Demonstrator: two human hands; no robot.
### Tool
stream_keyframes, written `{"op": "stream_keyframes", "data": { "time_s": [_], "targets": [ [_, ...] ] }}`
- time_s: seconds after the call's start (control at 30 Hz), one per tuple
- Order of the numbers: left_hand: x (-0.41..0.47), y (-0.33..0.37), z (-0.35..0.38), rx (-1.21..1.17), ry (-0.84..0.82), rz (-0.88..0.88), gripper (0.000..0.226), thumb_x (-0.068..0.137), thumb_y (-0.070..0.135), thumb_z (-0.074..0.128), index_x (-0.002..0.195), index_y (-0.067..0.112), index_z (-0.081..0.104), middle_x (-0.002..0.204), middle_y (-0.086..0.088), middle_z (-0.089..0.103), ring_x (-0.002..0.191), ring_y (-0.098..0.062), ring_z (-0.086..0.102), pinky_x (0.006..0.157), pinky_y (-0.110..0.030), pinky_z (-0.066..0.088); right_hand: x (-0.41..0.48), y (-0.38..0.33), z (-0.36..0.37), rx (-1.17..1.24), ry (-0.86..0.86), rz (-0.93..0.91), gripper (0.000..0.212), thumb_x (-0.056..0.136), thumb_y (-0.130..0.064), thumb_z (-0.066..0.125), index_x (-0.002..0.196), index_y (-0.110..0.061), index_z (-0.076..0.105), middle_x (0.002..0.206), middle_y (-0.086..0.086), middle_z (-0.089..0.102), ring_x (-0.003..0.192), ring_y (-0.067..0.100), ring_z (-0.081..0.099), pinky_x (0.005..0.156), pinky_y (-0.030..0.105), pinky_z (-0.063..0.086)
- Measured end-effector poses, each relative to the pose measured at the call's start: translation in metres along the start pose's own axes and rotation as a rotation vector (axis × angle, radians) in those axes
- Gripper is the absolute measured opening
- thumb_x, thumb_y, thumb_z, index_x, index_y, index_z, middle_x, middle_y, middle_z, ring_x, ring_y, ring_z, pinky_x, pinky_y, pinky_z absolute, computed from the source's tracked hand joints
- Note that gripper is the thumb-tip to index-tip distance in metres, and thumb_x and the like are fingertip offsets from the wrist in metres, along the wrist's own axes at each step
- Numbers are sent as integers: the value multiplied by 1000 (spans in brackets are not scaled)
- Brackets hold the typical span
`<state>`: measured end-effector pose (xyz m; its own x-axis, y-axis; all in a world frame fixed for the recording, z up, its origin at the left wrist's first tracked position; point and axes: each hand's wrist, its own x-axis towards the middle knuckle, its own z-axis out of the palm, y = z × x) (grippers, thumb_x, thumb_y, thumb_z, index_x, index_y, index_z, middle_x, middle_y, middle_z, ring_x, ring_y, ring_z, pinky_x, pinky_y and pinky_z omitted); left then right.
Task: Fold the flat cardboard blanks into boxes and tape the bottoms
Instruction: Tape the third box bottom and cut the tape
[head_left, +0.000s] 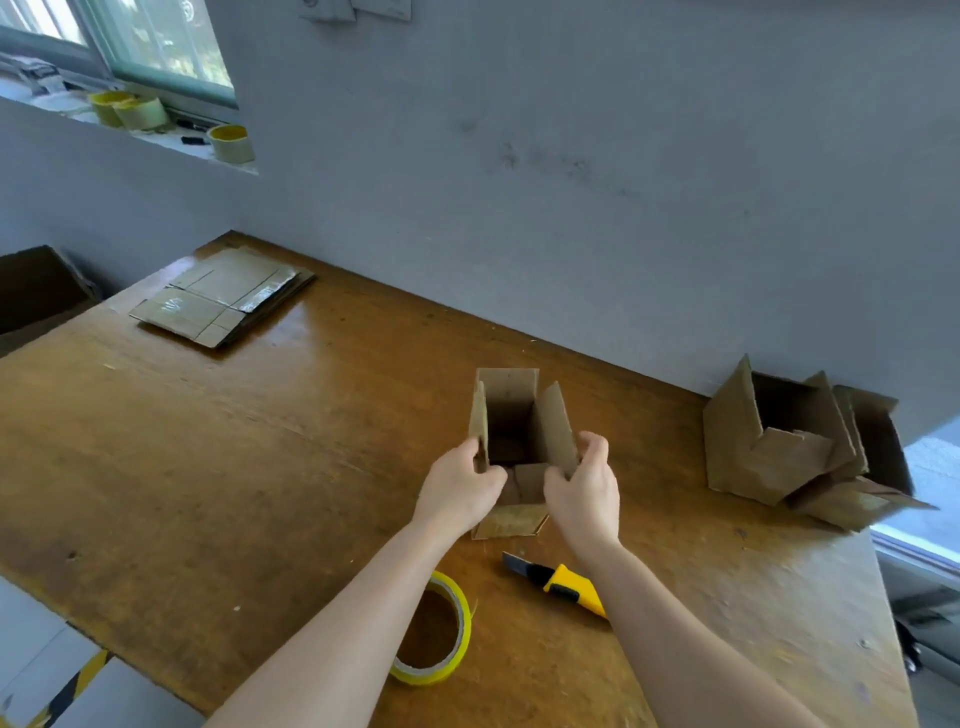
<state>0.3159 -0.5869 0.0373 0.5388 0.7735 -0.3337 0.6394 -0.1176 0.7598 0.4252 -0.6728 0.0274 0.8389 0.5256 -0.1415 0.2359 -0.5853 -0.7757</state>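
- The cardboard box (506, 387) stands on the wooden table (260, 441), near the middle and a little towards the near edge, just beyond both hands.
- Its open mouth faces up towards the camera, and its long axis runs from that mouth down to the tabletop, roughly upright. The dark inside is visible.
- Four flaps are spread: the far one stands up, the left and right ones rise at the sides, and the near one lies folded down on the table.
- The left hand (460, 491) grips the left flap near its lower end — fingers curled round the cardboard edge.
- The right hand (584, 493) grips the right flap the same way, thumb and fingers curled over it.
- A yellow tape roll (465, 618) lies flat near the front edge, partly under the left forearm.
- A yellow-and-black utility knife (569, 587) lies just beside it — blade end pointing left and away.
- A stack of flat blanks (223, 299) sits at the far left corner.
- Folded boxes (779, 447) lean together at the right, against the wall.
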Motion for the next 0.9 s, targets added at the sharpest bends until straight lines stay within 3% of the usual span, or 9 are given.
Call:
{"op": "stream_keyframes", "data": {
  "time_s": [0.1,0.2,0.37,0.53,0.67,0.9],
  "targets": [
    [12,11,2,44,51,60,49,99,25,49,147,21,36,152,-1,36,138,-21,38,105,-30,39,5,4,-14,40,64,21,40,95,-11,55,131,-15,40,111,1,56,85,11,52,63,18,46],
    [25,27,11,29,51,148,46,98,25,51,144,22,42,148,0,43,133,-20,44,103,-30,41,15,12,-32,42,119,5,34,93,-6,57,126,-13,50,107,-2,58,91,12,55,63,11,42],
    [44,66,42,-3,-11,258,44,95,28,57,139,22,50,143,2,50,130,-18,49,102,-29,42,38,32,-60,-36,216,-2,32,94,-15,59,126,-17,62,118,1,64,109,18,59,92,32,53],
    [65,103,78,50,-59,325,45,96,17,56,140,19,48,141,-1,52,128,-20,51,103,-32,43,67,49,-93,-37,288,74,35,95,-17,59,130,-18,61,126,3,63,116,21,58,99,37,50],
    [86,130,101,111,-57,370,45,97,19,53,142,20,46,143,-1,50,129,-21,50,103,-33,43,91,55,-114,-31,373,66,34,93,-14,62,127,-14,62,120,4,67,112,21,62,98,39,52],
    [114,150,137,246,-33,422,49,100,18,46,148,22,34,148,0,44,132,-20,46,105,-30,40,132,58,-128,-313,406,-18,32,95,-18,60,127,-15,64,123,4,67,118,23,60,100,36,47]
  ]
}}
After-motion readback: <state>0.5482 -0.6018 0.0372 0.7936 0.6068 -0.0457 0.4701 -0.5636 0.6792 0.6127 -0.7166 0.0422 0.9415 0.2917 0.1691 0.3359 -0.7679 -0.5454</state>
